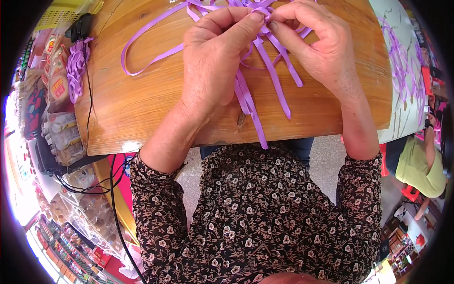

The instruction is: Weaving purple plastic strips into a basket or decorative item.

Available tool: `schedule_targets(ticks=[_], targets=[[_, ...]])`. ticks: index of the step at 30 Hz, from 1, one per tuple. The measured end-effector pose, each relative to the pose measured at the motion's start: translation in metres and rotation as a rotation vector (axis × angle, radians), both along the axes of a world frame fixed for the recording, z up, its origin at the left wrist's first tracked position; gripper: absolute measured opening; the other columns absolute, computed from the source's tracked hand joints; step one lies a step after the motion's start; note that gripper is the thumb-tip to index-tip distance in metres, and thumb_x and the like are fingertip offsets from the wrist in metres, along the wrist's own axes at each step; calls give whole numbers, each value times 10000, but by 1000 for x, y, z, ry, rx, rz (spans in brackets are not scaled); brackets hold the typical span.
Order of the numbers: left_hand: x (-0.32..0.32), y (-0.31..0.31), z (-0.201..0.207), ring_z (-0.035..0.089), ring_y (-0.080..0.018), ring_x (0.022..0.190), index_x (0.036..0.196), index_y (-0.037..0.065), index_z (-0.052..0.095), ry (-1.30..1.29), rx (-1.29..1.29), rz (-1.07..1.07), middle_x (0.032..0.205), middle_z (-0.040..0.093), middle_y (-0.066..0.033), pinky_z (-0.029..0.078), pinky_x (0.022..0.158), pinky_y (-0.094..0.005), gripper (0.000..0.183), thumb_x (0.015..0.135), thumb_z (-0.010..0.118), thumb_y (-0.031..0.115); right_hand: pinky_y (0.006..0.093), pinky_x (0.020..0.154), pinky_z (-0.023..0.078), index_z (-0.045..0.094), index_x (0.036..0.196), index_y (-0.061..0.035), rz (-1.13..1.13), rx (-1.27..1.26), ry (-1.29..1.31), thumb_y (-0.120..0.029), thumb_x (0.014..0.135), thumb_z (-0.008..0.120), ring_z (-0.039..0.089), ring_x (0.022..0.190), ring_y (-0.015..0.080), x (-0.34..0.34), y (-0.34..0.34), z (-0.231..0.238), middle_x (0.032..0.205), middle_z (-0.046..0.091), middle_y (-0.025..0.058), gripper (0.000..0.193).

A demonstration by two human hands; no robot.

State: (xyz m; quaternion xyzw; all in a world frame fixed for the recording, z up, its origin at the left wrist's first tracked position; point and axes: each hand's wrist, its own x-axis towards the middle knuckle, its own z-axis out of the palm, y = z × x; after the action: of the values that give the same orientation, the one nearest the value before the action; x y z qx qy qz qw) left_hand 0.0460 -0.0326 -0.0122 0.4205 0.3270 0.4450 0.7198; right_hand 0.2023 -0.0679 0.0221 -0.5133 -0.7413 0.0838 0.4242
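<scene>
Both my hands meet at the far side of the wooden table, working on purple ribbon [272, 78]. My left hand [217, 52] pinches a gathered part of the ribbon between thumb and fingers. Close against it, my right hand [319, 45] pinches the same bunch with thumb and forefinger. Several ribbon ends hang from the bunch toward me, the longest reaching the table's near edge. A long ribbon loop [126, 52] curves out on the tabletop to the left. The exact shape of the knot or fold is partly hidden by my fingers.
The wooden table [142, 109] has a bundle of purple ribbon [76, 68] and a black cable [90, 102] at its left edge. Packaged goods [61, 130] stand beyond. More purple ribbon [399, 61] lies on a white table to the right, near a person in yellow-green [421, 165].
</scene>
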Motion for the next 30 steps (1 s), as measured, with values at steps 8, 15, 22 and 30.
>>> schedule_targets(ticks=[8,15,22,30], targets=[[3,0,-3,473,-46,577,887,-25,652,214,148,61,682,565,6,355,525,-183,165,820,664,126,350,679,401,606,828,-36,-3,229,-283,-22,685,646,553,745,250,3,2,-9,800,579,75,149],[2,6,-7,434,-38,555,905,-28,650,213,134,61,682,556,13,333,509,-184,189,820,674,140,330,702,369,610,832,-42,2,224,-326,-80,675,627,541,763,216,-1,1,-5,810,559,45,162],[-4,14,-12,363,-33,520,957,-32,630,34,-21,-79,659,502,38,287,493,-181,174,847,631,104,309,692,364,620,828,-49,34,394,-303,-81,649,643,537,742,191,0,5,-9,789,554,31,183],[0,15,-9,341,-32,518,961,-19,625,-2,-103,-138,635,465,62,273,481,-193,142,870,597,86,313,659,428,643,854,-41,190,475,89,-13,724,644,563,720,229,7,31,-40,774,589,66,134]])
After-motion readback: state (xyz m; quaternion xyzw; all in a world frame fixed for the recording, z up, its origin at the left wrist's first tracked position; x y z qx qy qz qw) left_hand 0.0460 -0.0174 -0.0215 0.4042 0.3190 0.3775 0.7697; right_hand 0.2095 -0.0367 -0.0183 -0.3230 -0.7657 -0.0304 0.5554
